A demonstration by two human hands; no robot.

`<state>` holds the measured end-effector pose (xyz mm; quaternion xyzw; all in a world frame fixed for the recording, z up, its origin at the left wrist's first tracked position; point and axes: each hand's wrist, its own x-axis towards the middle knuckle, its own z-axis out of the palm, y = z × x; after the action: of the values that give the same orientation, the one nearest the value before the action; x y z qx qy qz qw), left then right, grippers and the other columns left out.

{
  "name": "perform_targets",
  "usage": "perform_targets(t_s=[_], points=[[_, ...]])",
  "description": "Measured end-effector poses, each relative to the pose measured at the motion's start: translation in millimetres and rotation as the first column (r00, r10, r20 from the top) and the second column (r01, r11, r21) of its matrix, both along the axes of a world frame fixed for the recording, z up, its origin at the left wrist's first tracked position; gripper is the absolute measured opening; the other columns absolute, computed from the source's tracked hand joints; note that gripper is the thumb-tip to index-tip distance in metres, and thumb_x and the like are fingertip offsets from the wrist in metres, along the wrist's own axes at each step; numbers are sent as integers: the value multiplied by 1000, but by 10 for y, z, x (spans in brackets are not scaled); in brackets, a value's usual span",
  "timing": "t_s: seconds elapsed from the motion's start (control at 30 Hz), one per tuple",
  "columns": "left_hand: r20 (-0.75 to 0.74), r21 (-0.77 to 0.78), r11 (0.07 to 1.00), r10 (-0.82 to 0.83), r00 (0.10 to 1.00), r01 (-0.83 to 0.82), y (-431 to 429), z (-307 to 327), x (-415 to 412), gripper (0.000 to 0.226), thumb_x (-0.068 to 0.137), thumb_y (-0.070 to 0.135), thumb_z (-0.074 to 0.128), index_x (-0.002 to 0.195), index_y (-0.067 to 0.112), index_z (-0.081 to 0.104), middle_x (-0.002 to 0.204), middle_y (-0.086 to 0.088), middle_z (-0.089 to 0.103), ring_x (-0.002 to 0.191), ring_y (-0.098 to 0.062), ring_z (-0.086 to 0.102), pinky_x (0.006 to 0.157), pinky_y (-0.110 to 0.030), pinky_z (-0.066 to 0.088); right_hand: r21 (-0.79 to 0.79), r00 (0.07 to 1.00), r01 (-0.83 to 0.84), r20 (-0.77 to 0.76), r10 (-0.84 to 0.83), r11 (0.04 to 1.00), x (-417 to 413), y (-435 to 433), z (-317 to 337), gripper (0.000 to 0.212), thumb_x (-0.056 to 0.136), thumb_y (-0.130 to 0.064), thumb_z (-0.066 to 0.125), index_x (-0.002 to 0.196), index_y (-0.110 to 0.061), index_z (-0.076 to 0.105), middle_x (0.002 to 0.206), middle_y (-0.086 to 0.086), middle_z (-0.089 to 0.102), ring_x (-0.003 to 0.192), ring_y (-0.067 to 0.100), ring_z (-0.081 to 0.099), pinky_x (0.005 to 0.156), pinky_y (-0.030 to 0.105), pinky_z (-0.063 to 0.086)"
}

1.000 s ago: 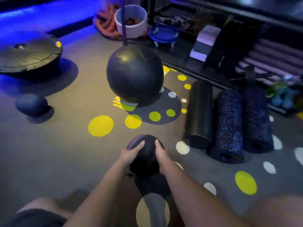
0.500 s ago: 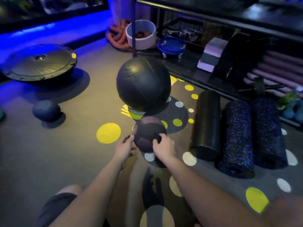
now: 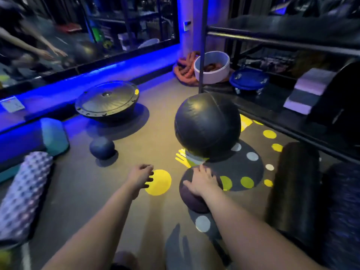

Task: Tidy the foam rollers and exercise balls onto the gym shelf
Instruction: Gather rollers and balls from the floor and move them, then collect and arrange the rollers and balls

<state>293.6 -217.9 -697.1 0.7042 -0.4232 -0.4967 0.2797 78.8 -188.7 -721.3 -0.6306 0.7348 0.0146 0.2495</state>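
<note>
Someone is reaching both bare arms out over a dim, blue-lit gym floor, and the tidying is looking barely begun. Their right hand (image 3: 202, 182) is lying over the top of a small dark ball (image 3: 191, 199), fingers spread and bending round its curve, cupping it. Whether the ball is resting on the floor or lifting clear, I cannot tell. Their left hand (image 3: 140, 176) is hovering near it, over a yellow floor dot (image 3: 161, 184), fingers loosely curled and holding nothing. Everything else is sitting on the floor: a large black ball (image 3: 207, 125) beyond the right hand, a small blue ball (image 3: 101, 147) to the left, a patterned roller (image 3: 23, 191) at far left, and a black roller (image 3: 292, 188) and speckled roller (image 3: 342, 211) lying side by side below the gym shelf (image 3: 272, 117) on the right. By my reckoning, all of these are waiting to go up.
</note>
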Motion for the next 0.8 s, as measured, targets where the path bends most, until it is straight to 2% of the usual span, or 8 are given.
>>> perform_targets(t_s=[0.1, 0.2, 0.27, 0.33, 0.4, 0.53, 0.67, 0.8], points=[[56, 25, 1000, -10, 998, 9, 127, -101, -99, 19, 102, 24, 53, 113, 11, 63, 103, -11, 65, 80, -24, 60, 71, -33, 46, 62, 967, -217, -126, 223, 974, 135, 100, -473, 118, 85, -61, 66, 159, -13, -13, 165, 14, -21, 152, 46, -15, 117, 69, 0], [130, 14, 998, -69, 989, 68, 192, -119, -151, 23, 100, 32, 57, 113, 15, 64, 109, -8, 68, 83, -22, 64, 70, -33, 50, -10, 929, -295, -239, 284, 956, 129, -4, -612, 116, 87, -48, 71, 159, -18, -16, 167, 10, -19, 153, 40, -16, 116, 73, -2], [190, 6, 994, -106, 976, 107, 242, -43, -175, 28, 98, 42, 60, 112, 19, 65, 108, -2, 68, 86, -21, 63, 70, -32, 52, 10, 983, -98, -157, 99, 995, 75, -206, -523, 123, 84, -45, 76, 159, -18, -16, 168, 13, -14, 153, 44, -7, 116, 72, 3], [243, 1, 993, -117, 963, 120, 237, 42, -201, 32, 97, 45, 61, 111, 18, 67, 105, -1, 68, 83, -21, 61, 68, -31, 51, 9, 985, 168, -35, -168, 986, 17, -413, -420, 107, 93, -40, 67, 159, -19, -14, 166, 24, -2, 148, 55, 11, 115, 73, 13], [255, 4, 997, -76, 964, 77, 182, 99, -233, 33, 97, 45, 61, 110, 15, 67, 102, -4, 67, 83, -20, 60, 67, -31, 51, -1, 955, 295, 36, -295, 955, -2, -516, -387, 89, 100, -38, 57, 161, -18, -6, 164, 29, 7, 141, 60, 25, 113, 71, 22], [235, -22, 1000, -16, 972, 21, -98, 107, -195, 26, 98, 43, 60, 104, 19, 66, 100, -2, 68, 93, -22, 64, 75, -38, 55, -16, 919, 368, 156, -362, 930, 359, -578, -457, 78, 101, -44, 54, 161, -16, 13, 164, 31, 5, 141, 68, 12, 109, 75, 23], [323, 7, 997, 71, 944, -77, -403, -102, -16, 30, 97, 42, 59, 112, 18, 67, 100, -6, 69, 92, -26, 66, 79, -38, 57, -38, 983, 180, 48, -178, 983, 541, -709, -653, 135, 72, -70, 74, 159, -16, -14, 164, 21, -23, 145, 58, -18, 109, 78, -1], [409, -126, 988, 130, 903, -85, -739, -291, 230, 34, 99, 31, 55, 129, 18, 64, 118, -7, 69, 104, -27, 65, 88, -32, 53, -105, 980, 33, -190, -52, 994, 588, -1052, -929, 111, 82, -49, 76, 161, -24, 3, 167, 16, -9, 145, 58, -9, 100, 85, -5]])
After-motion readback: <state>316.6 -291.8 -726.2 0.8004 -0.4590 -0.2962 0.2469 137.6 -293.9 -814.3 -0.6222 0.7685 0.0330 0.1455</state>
